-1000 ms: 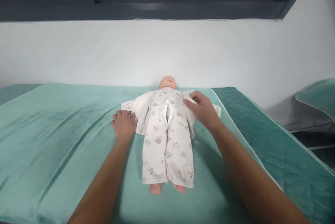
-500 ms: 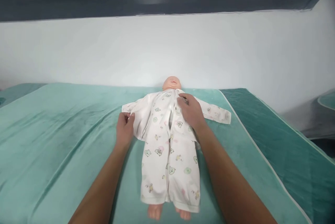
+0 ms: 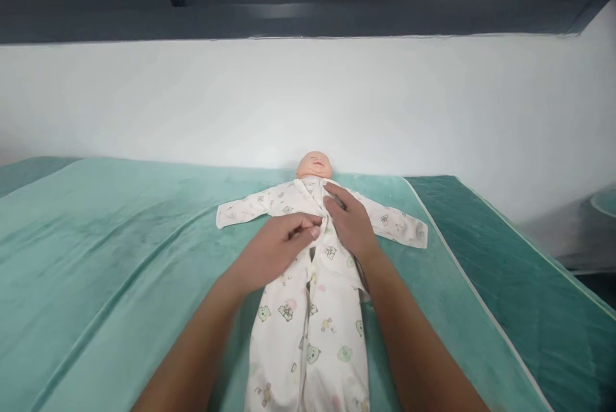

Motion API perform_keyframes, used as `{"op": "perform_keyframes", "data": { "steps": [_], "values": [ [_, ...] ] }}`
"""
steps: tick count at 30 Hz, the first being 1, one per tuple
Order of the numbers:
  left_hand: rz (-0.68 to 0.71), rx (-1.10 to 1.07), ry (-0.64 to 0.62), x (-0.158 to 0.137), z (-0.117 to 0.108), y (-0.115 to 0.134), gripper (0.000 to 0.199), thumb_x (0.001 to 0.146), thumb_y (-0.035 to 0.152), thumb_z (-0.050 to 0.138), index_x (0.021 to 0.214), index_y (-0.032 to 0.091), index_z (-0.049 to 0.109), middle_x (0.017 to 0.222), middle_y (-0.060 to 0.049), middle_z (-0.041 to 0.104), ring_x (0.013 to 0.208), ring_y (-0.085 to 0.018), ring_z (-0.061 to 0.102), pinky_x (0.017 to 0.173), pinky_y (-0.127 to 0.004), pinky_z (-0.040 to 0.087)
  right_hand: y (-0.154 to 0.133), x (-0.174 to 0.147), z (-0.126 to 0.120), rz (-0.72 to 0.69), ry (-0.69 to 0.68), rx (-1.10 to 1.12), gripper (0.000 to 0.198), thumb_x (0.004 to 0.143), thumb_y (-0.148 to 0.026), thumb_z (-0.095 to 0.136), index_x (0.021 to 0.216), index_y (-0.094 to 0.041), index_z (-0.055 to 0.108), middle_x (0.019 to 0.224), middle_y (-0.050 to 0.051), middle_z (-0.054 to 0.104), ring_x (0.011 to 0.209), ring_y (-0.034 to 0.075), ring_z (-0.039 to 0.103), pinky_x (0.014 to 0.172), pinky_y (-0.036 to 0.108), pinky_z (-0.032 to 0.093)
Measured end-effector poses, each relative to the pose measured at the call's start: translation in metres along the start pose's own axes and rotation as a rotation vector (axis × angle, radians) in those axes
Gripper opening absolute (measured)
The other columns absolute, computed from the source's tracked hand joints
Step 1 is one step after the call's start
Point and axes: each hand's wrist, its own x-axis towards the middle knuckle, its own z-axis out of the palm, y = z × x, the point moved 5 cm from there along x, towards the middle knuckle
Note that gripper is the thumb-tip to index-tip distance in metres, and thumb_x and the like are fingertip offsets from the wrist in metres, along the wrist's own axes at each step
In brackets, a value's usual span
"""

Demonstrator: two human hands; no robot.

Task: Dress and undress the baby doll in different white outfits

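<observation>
A baby doll (image 3: 314,165) lies on its back, arms spread, in white clothes with small animal prints. My left hand (image 3: 279,245) is over the middle of its chest, finger and thumb pinched on the front edge of the baby shirt (image 3: 289,197). On the other side of the front opening, my right hand (image 3: 351,219) rests on the shirt, thumb and index finger apart; its other fingers are partly hidden. A narrow gap shows in the shirt front below my hands. Matching trousers (image 3: 332,348) cover the doll's legs, and its feet are out of view.
Under the doll is a light green bedspread (image 3: 106,258) with creases and a darker green border (image 3: 529,290) at right. Behind it rises a white wall (image 3: 308,97), below a dark window frame (image 3: 298,11) with metal bars.
My left hand has moved from the sleeve at left to the middle of the chest, bringing the shirt's front edge inward. My right hand stays on the chest. The camera view has tilted slightly up.
</observation>
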Motion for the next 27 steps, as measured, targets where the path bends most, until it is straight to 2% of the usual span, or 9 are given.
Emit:
{"op": "perform_keyframes", "data": {
  "steps": [2, 4, 5, 7, 10, 15, 18, 23, 27],
  "values": [
    [-0.052, -0.005, 0.103, 0.011, -0.013, -0.01, 0.037, 0.091, 0.049, 0.045, 0.076, 0.02, 0.063, 0.103, -0.004, 0.071, 0.076, -0.017, 0.06, 0.066, -0.03, 0.047, 0.001, 0.001, 0.0, 0.003, -0.006, 0.014, 0.04, 0.086, -0.036, 0.053, 0.123, -0.025, 0.065, 0.138, 0.002, 0.059, 0.131, 0.023, 0.049, 0.113, 0.04, 0.035],
    [-0.06, 0.063, 0.265, 0.026, -0.028, -0.021, 0.034, 0.091, 0.047, 0.046, 0.085, 0.021, 0.068, 0.103, -0.004, 0.072, 0.083, -0.019, 0.061, 0.073, -0.03, 0.048, 0.003, 0.002, 0.0, 0.003, -0.011, 0.023, 0.04, 0.086, -0.037, 0.052, 0.123, -0.025, 0.064, 0.139, 0.002, 0.058, 0.131, 0.023, 0.048, 0.112, 0.04, 0.035],
    [-0.039, 0.126, 0.303, 0.035, -0.032, -0.024, 0.031, 0.091, 0.043, 0.047, 0.088, 0.022, 0.069, 0.104, -0.003, 0.072, 0.088, -0.02, 0.062, 0.078, -0.031, 0.047, 0.005, 0.003, 0.001, -0.003, -0.012, 0.026, 0.04, 0.087, -0.038, 0.052, 0.123, -0.025, 0.064, 0.139, 0.002, 0.057, 0.131, 0.023, 0.048, 0.112, 0.04, 0.035],
    [0.046, 0.234, 0.278, 0.055, -0.031, -0.026, 0.027, 0.09, 0.035, 0.046, 0.091, 0.024, 0.07, 0.107, -0.001, 0.072, 0.097, -0.021, 0.061, 0.086, -0.032, 0.046, 0.007, 0.007, 0.001, -0.035, -0.012, 0.027, 0.039, 0.087, -0.039, 0.051, 0.122, -0.025, 0.064, 0.138, 0.004, 0.058, 0.13, 0.023, 0.048, 0.111, 0.041, 0.034],
    [0.143, 0.29, 0.199, 0.08, -0.019, -0.021, 0.029, 0.089, 0.031, 0.045, 0.092, 0.024, 0.072, 0.109, -0.001, 0.072, 0.102, -0.022, 0.062, 0.09, -0.032, 0.046, 0.011, 0.012, 0.001, -0.067, -0.004, 0.006, 0.037, 0.088, -0.04, 0.05, 0.119, -0.025, 0.064, 0.134, 0.005, 0.058, 0.127, 0.024, 0.047, 0.11, 0.043, 0.033],
    [0.076, 0.227, 0.184, 0.107, -0.009, -0.013, 0.028, 0.087, 0.026, 0.048, 0.096, 0.024, 0.074, 0.107, -0.001, 0.074, 0.101, -0.021, 0.065, 0.089, -0.031, 0.047, 0.017, 0.018, 0.0, -0.037, -0.013, -0.035, 0.035, 0.09, -0.043, 0.049, 0.117, -0.027, 0.064, 0.133, 0.006, 0.056, 0.13, 0.024, 0.042, 0.112, 0.046, 0.028],
    [0.033, 0.213, 0.228, 0.116, -0.01, -0.018, 0.027, 0.085, 0.022, 0.05, 0.093, 0.024, 0.075, 0.105, -0.002, 0.074, 0.1, -0.021, 0.066, 0.089, -0.031, 0.048, 0.017, 0.021, 0.001, -0.04, -0.02, -0.045, 0.034, 0.09, -0.042, 0.049, 0.117, -0.028, 0.065, 0.133, 0.005, 0.055, 0.131, 0.023, 0.041, 0.115, 0.046, 0.024],
    [0.017, 0.173, 0.409, 0.121, -0.018, -0.038, 0.025, 0.082, 0.021, 0.056, 0.098, 0.022, 0.075, 0.106, -0.005, 0.073, 0.099, -0.02, 0.065, 0.093, -0.033, 0.047, 0.016, 0.027, 0.005, -0.046, -0.039, -0.078, 0.035, 0.089, -0.043, 0.05, 0.117, -0.029, 0.066, 0.13, 0.005, 0.055, 0.131, 0.024, 0.039, 0.115, 0.047, 0.022],
    [0.013, 0.106, 0.397, 0.121, -0.019, -0.045, 0.022, 0.082, 0.024, 0.058, 0.094, 0.023, 0.076, 0.101, -0.004, 0.074, 0.095, -0.021, 0.067, 0.09, -0.034, 0.048, 0.015, 0.034, 0.007, -0.039, -0.047, -0.075, 0.036, 0.087, -0.043, 0.055, 0.118, -0.031, 0.066, 0.125, 0.006, 0.051, 0.13, 0.025, 0.039, 0.114, 0.047, 0.026]
  ]
}}
